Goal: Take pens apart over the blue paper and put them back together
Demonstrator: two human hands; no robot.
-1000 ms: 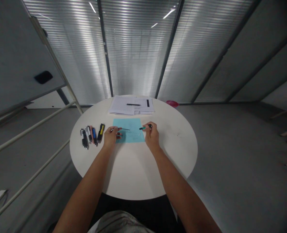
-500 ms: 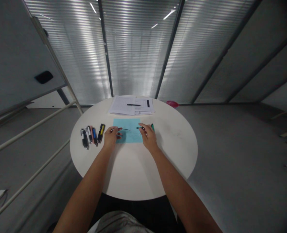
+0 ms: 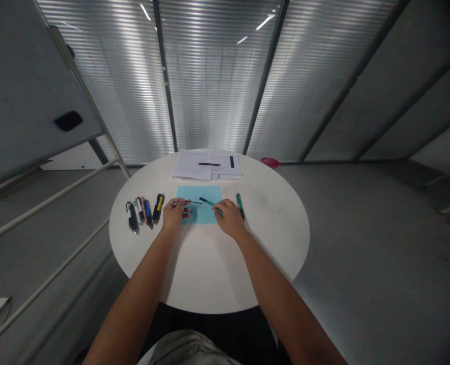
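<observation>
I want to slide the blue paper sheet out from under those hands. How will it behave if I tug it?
The blue paper sheet looks thin and flat, so likely light and floppy. It probably slides easily on the smooth white table. With the left hand resting at its edge, a tug might crease or tear it.

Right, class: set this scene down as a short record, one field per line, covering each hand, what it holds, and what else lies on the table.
left hand: shut on a thin dark pen refill, resting at the left edge of the light blue paper sheet
right hand: shut on a green pen barrel, held over the sheet and aimed toward the refill
beside right hand: another green pen piece lying on the round white table
left of hands: row of assorted pens
far edge: white paper stack with a black pen on top
</observation>
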